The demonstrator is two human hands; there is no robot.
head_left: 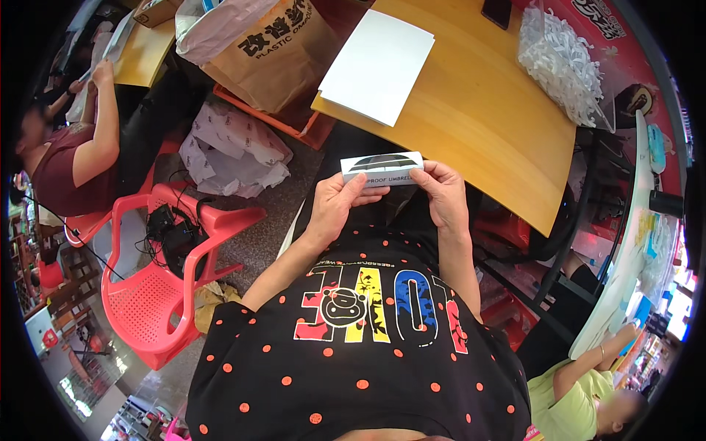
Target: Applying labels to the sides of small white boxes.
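Note:
A small white and grey umbrella box (381,170) with a dark umbrella picture on it is held level above my lap, just off the near edge of the wooden table. My left hand (340,206) pinches its left end, thumb on the front face and fingers beneath. At the other end my right hand (444,192) grips it with the thumb against the front. Beyond the box, a stack of white sheets (379,66) lies on the table's left corner, touched by neither hand.
The yellow wooden table (478,110) bears a clear bag of white curled strips (562,66) and a dark phone (497,12). Left are a brown paper bag (272,55), a crumpled white bag (232,151) and a red chair (151,294) with black cables. People sit at both sides.

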